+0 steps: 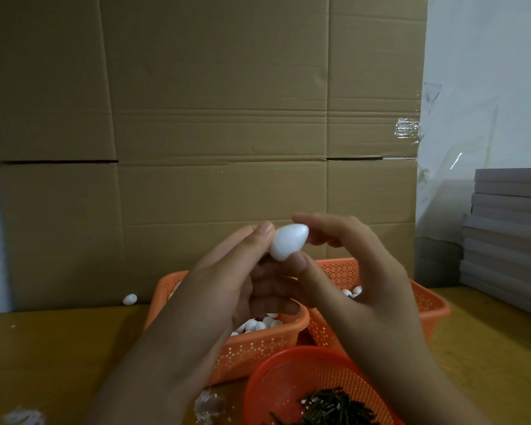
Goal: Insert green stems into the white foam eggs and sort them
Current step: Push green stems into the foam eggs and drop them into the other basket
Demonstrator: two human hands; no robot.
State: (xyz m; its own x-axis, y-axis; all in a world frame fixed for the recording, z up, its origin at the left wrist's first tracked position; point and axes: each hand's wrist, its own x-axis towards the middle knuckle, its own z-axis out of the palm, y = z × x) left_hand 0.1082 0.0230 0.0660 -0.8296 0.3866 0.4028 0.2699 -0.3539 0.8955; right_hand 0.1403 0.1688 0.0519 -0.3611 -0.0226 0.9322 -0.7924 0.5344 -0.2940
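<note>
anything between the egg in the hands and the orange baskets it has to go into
Nothing visible. The foam egg is held above both rectangular baskets, whose tops are open; only the hands themselves sit beneath it.

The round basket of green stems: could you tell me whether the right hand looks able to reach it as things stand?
Probably yes. The round basket sits open just below the right hand, nothing covering the stems, though both hands hold an egg.

Both my hands raised in front of me, forearms converging from below. My left hand is palm-up and cupped, thumb tip pressing the small white foam egg. My right hand arches over, palm down, thumb under the egg, forefinger touching its blunt end. Remaining fingers loosely curled.
</note>
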